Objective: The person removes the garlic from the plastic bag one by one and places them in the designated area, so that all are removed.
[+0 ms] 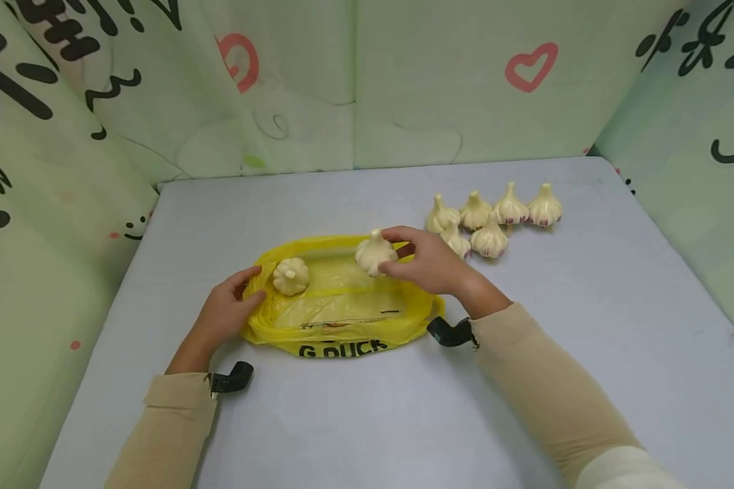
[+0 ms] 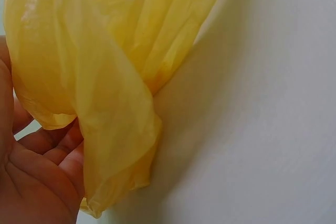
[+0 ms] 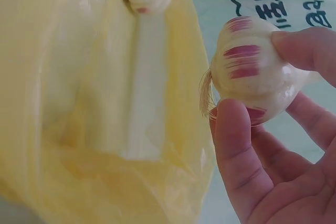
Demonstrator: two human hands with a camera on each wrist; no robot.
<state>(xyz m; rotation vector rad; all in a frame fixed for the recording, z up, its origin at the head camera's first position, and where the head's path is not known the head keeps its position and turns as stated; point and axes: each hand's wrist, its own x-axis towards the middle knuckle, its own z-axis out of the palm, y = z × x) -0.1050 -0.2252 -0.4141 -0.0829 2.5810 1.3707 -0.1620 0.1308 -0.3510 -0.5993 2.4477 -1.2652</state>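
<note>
A yellow plastic bag (image 1: pixel 342 346) lies spread open on the table, dark lettering along its front side. One garlic bulb (image 1: pixel 291 276) sits inside at its left end. My left hand (image 1: pixel 223 314) grips the bag's left edge; in the left wrist view the fingers pass behind the yellow plastic (image 2: pixel 113 103). Over the bag's right part, my right hand (image 1: pixel 431 265) holds another garlic bulb (image 1: pixel 376 253) between thumb and fingers. In the right wrist view that bulb (image 3: pixel 252 72) shows purple streaks and fine roots, apart from the bag.
Several more garlic bulbs (image 1: pixel 489 238) stand in a cluster at the back right, partly behind my right hand. The table (image 1: pixel 355 428) has a pale cover. A printed green curtain (image 1: pixel 428 88) hangs along the back and sides.
</note>
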